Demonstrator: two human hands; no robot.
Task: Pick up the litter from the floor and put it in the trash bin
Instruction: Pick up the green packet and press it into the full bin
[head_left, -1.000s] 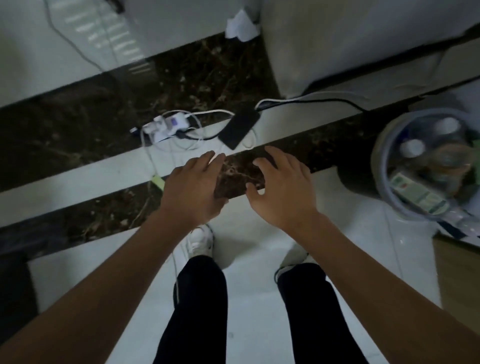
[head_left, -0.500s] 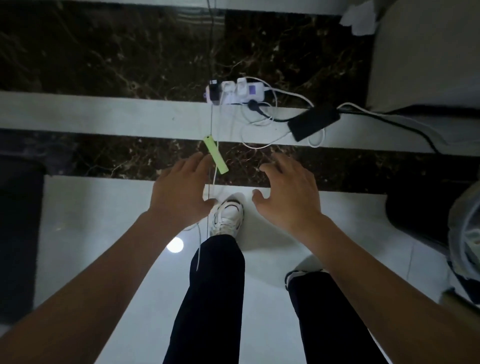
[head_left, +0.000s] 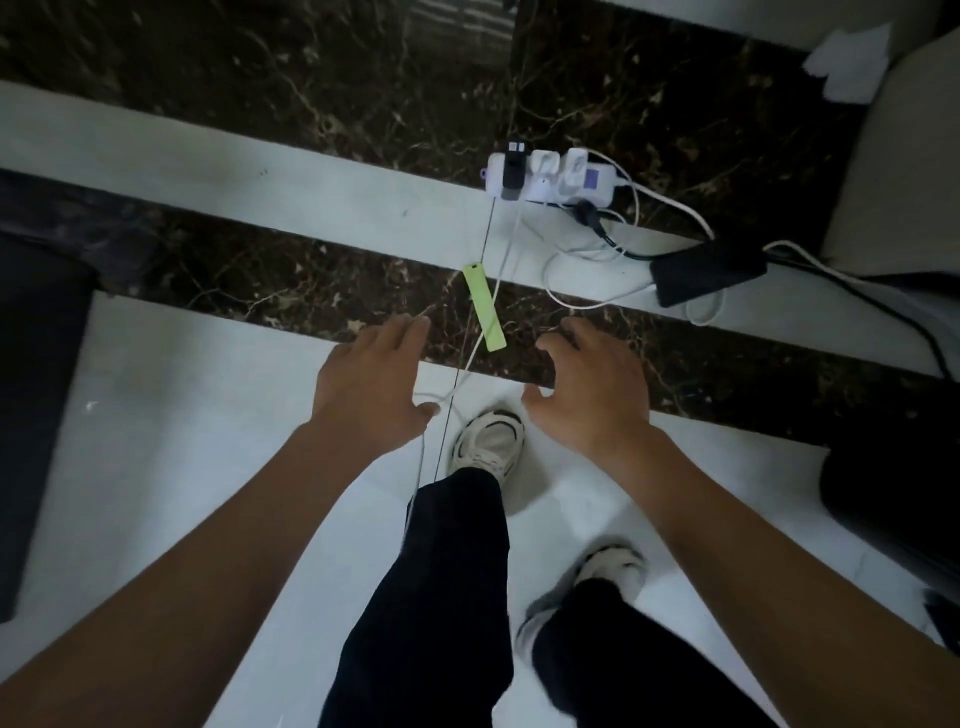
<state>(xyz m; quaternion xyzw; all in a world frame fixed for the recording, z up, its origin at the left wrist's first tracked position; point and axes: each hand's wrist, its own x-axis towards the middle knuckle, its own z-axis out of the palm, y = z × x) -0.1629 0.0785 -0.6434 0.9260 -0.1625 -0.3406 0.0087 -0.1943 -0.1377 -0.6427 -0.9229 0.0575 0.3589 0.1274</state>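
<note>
A crumpled white piece of paper (head_left: 849, 62) lies on the dark marble floor at the top right, beside a pale block. My left hand (head_left: 371, 387) and my right hand (head_left: 589, 389) hover side by side over the floor, palms down, fingers spread, with nothing in them. Between them a light green flat strip (head_left: 484, 307) lies across a thin cable on the dark marble band. The trash bin is out of view.
A white power strip (head_left: 550, 176) with plugs, loose white and black cables and a black adapter (head_left: 706, 273) lie ahead on the right. My shoes (head_left: 491, 439) stand on white tile. Dark furniture (head_left: 31, 395) sits at the left edge, a dark object (head_left: 893, 493) at right.
The view has swung left: the bin with bottles has left the frame at the right, and the power strip and white paper have shifted right. Both hands stay open and spread.
</note>
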